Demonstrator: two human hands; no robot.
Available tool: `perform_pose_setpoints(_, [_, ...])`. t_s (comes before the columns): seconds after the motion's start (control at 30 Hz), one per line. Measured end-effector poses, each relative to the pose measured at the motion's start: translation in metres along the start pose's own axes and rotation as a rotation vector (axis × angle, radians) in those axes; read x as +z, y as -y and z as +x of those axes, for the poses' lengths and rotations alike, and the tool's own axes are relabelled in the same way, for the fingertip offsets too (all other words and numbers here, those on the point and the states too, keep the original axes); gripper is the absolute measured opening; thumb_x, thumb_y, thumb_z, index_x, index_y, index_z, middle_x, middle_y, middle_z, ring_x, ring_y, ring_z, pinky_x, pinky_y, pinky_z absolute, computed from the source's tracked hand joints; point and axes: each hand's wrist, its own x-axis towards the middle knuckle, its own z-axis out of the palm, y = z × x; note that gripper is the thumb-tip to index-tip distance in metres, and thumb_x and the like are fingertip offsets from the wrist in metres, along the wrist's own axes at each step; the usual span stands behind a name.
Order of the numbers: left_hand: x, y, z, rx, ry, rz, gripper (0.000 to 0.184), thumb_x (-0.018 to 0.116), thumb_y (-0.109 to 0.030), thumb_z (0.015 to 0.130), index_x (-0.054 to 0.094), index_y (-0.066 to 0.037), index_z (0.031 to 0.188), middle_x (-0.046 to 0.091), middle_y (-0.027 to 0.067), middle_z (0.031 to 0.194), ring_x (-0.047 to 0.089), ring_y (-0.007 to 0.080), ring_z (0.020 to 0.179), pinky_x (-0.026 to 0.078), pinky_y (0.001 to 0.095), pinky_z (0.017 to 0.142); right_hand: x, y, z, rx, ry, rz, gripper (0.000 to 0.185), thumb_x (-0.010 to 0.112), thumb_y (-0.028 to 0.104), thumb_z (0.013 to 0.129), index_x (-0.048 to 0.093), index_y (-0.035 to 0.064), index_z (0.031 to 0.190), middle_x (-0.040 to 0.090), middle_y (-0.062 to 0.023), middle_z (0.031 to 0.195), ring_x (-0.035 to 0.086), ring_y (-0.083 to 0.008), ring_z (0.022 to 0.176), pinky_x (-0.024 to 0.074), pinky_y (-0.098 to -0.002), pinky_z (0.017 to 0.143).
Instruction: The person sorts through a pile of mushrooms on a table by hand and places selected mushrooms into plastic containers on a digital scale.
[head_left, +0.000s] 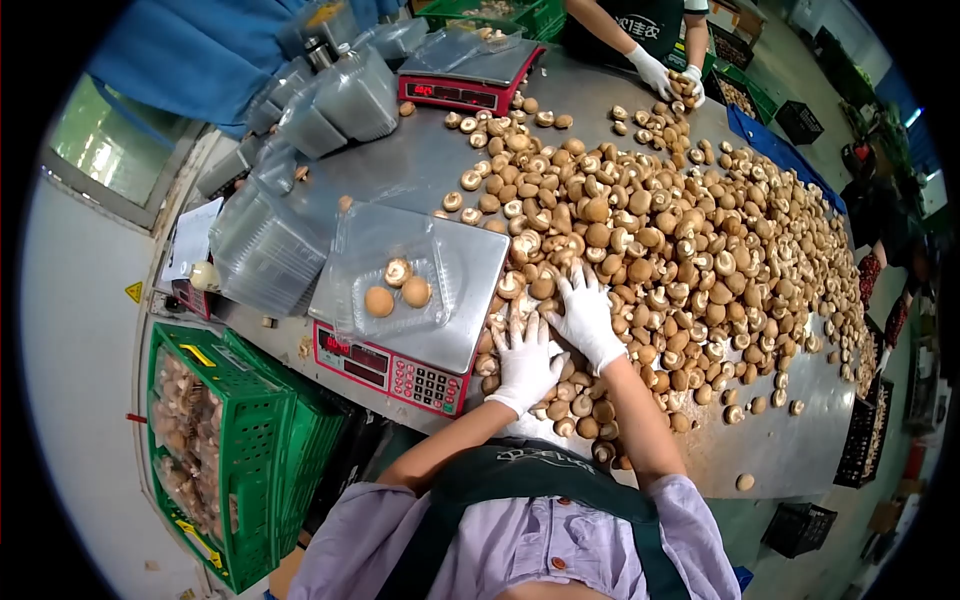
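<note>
My left hand [527,368], in a white glove, lies with its fingers apart on the near left edge of a large heap of brown mushrooms [690,230]. Close beside it, my right hand [587,318], also gloved, reaches into the heap with fingers stretched out over the mushrooms. Neither hand visibly grips one, though the fingertips are partly among the caps. Left of my hands is a red-framed digital scale [470,300] with lit digits. On its plate sits an open clear plastic box [440,262] holding 3 mushrooms [397,271].
Stacks of clear plastic boxes [262,240] stand at the left. A second scale [470,60] is farther back. Across the table, a person's gloved hands [668,78] hold mushrooms. A green crate [250,440] with packed mushrooms stands lower left; a metal table [770,465] edge runs along the right.
</note>
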Motion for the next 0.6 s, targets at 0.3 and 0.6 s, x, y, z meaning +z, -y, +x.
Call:
perform_pose_setpoints(0.3, [0.002,0.007,-0.036,0.419,-0.041,-0.53,0.049,0.07,-0.036,0.076,0.061,-0.01,0.117,0.044,0.0128,0.138,0.033,0.0343,0.131,0.023,0.0535,0.107,-0.053,-0.023,-0.075,0.093,0.159,0.013,0.037,0.074,0.024,0.07,0.066,0.009,0.102,0.054,-0.0123,0.127,0.05,-0.0344,0.116,0.0427,-0.0452,0.093])
perform_pose_setpoints(0.6, [-0.033,0.023,0.035,0.094,-0.165,-0.342,0.049,0.061,-0.026,0.083,0.049,-0.005,0.125,0.049,0.0172,0.126,0.058,0.0313,0.104,0.054,0.0389,0.079,-0.087,-0.06,-0.094,0.315,0.094,0.125,0.036,0.071,0.022,0.076,0.066,0.0058,0.108,0.06,-0.0151,0.12,0.055,-0.0321,0.111,0.0439,-0.0374,0.096])
